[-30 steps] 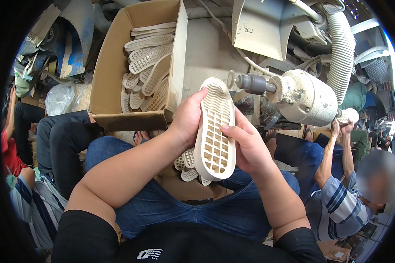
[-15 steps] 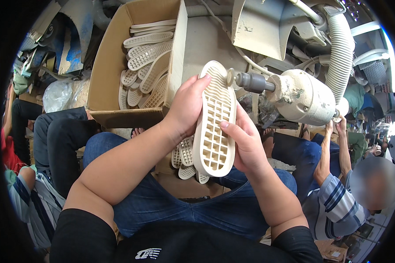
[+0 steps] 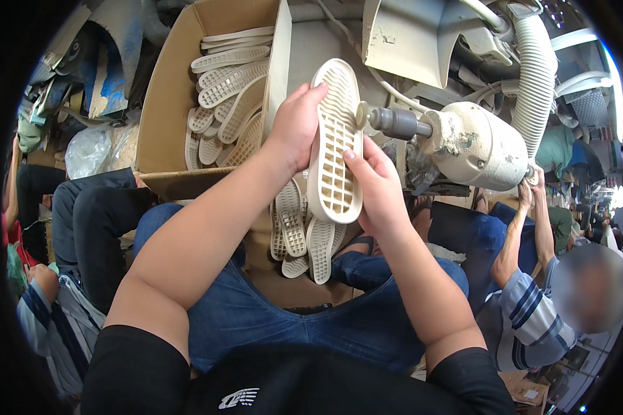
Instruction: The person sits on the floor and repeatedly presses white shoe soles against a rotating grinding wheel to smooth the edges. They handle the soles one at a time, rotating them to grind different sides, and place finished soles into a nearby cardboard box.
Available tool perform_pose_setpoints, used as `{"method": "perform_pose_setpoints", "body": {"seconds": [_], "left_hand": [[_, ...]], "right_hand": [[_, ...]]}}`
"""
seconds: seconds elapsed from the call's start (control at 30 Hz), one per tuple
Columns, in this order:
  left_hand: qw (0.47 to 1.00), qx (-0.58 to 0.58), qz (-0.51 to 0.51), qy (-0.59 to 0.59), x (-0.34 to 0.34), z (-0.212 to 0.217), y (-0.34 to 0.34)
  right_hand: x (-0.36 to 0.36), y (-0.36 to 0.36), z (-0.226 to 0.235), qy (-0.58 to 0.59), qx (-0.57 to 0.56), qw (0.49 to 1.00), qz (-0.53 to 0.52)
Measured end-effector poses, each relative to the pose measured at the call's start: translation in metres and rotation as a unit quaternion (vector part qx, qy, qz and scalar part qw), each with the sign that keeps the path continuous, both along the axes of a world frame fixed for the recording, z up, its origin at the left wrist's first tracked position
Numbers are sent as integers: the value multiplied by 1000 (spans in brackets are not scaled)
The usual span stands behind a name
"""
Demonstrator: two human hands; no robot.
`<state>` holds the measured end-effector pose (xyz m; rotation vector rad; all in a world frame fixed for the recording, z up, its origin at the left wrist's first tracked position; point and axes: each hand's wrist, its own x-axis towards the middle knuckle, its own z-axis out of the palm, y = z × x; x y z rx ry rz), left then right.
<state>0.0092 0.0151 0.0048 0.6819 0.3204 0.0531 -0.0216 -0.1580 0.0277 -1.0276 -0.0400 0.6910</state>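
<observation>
Between my two hands is a cream shoe sole (image 3: 334,149), tilted nearly upright, its waffle-patterned inner side facing me. My left hand (image 3: 299,128) grips its left edge, thumb near the top end. My right hand (image 3: 377,180) grips the lower right edge, with the thumb over the grid. The sole's right edge is against or very close to the small round grinding head (image 3: 362,115) of a bench grinding motor (image 3: 474,145); actual contact is hard to tell. Below my hands lie several more soles (image 3: 320,249) in a carton between my legs.
A tall cardboard box (image 3: 160,117) at the back left holds several cream soles (image 3: 237,83). A ribbed hose (image 3: 535,83) and a metal hood (image 3: 401,41) stand behind the motor. On the right, a co-worker's hands (image 3: 531,190) are at the motor's other end; another person sits at left.
Both my hands have carried the sole away from me, and its edge now meets the grinding head lower down its length. More of the soles below has come into view.
</observation>
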Motion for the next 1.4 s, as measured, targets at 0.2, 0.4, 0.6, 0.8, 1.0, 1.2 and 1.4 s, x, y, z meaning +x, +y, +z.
{"method": "perform_pose_setpoints", "body": {"seconds": [0.2,0.4,0.6,0.8,1.0,1.2,1.4], "left_hand": [[997,-15,52,62,14,-22,-2],[992,-93,16,86,-27,-13,-25],[999,-27,-6,20,-47,14,-29],[1000,-20,-16,1,-33,19,-21],[1000,-19,-14,-15,-11,11,-8],[1000,-23,6,-8,11,3,-7],[997,-22,43,56,37,-5,-2]], "right_hand": [[-7,-4,-8,52,-100,994,17],[-29,-23,3,32,-83,996,0],[-43,-27,14,-65,-80,995,4],[-36,-23,15,-103,-105,989,8],[-21,-18,10,-131,-83,988,21],[-4,-13,-2,-134,-83,987,3],[12,-7,-8,-43,-81,996,1]]}}
